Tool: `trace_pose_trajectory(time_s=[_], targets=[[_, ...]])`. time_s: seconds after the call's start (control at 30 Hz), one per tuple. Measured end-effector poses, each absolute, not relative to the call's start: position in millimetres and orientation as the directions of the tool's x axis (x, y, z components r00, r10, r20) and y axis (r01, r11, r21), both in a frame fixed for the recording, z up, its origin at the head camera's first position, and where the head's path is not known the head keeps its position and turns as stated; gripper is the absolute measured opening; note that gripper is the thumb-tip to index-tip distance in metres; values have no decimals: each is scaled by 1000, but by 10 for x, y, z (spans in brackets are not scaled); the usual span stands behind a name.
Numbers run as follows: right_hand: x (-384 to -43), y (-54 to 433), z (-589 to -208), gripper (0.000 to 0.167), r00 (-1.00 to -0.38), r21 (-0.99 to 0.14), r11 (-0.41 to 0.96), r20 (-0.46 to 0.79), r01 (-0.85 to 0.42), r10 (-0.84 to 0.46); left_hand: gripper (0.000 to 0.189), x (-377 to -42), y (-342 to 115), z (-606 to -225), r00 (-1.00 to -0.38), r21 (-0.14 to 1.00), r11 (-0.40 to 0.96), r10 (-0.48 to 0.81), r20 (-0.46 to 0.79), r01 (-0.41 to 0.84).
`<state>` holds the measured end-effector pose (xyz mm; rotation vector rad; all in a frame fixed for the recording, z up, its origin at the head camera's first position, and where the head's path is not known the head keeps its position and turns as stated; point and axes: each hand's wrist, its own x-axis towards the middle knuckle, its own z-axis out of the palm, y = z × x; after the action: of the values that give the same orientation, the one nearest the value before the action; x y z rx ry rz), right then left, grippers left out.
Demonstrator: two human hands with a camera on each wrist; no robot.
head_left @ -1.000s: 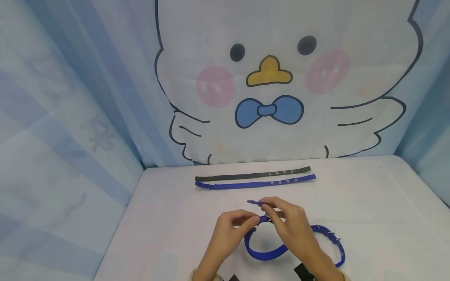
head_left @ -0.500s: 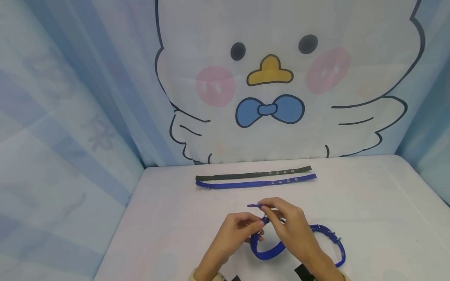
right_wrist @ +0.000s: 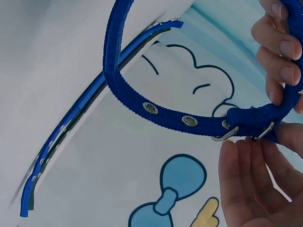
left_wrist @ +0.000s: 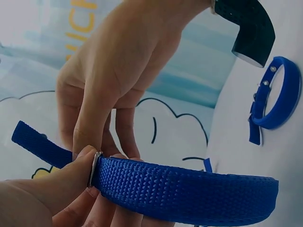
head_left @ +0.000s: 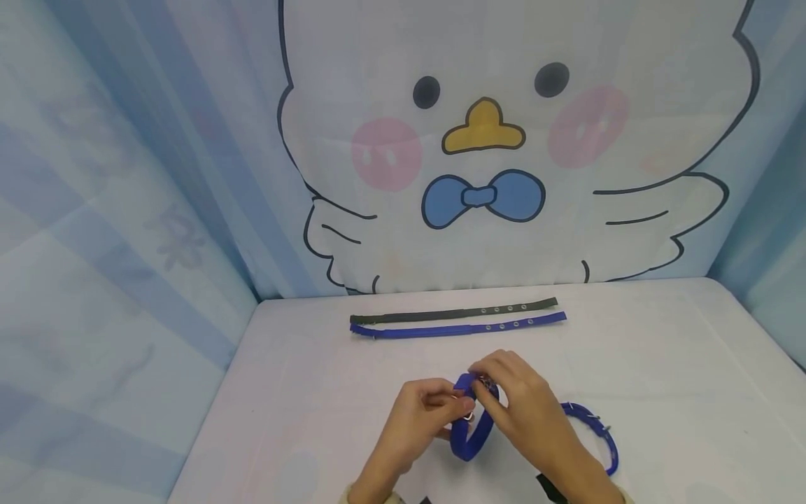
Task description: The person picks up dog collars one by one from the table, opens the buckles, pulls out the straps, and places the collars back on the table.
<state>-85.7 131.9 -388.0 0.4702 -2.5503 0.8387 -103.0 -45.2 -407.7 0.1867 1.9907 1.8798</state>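
Note:
A blue webbing collar (head_left: 467, 448), bent into a loop, is held up between both hands. The left hand (head_left: 425, 413) grips its band, the thumb next to a metal ring (left_wrist: 95, 169) in the left wrist view. Fingers of the right hand (head_left: 525, 402) pinch the collar at its buckle (right_wrist: 228, 134), and the thumb rests close by. Metal eyelets (right_wrist: 189, 120) dot the band in the right wrist view. The strap's tail (left_wrist: 38, 144) sticks out past the fingers in the left wrist view.
A second blue collar (head_left: 595, 420), closed in a loop, lies right of the right forearm. Farther back, a dark green collar (head_left: 428, 317) and a blue collar (head_left: 434, 332) lie flat side by side on the white table (head_left: 302, 406). A printed curtain (head_left: 491, 259) hangs behind.
The held loop has turned to stand narrower and more upright. The right fingers have moved from the strap's tail to the buckle; the tail no longer shows in the head view.

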Motion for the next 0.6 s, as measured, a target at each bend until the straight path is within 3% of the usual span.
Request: trace_pose_trajectory(time_s=[0.37,0.6], targets=[[-858,1339,-3873,14,-865,-481,784,482,-393,-139,23,-1021,-413,-4085,-919,980,105,342,-197,-171],[-893,1368,-3914,15,-869,-589,694,483,-415,-110,22,-1018,-406,-4106,-917,977,112,339,-211,-183]])
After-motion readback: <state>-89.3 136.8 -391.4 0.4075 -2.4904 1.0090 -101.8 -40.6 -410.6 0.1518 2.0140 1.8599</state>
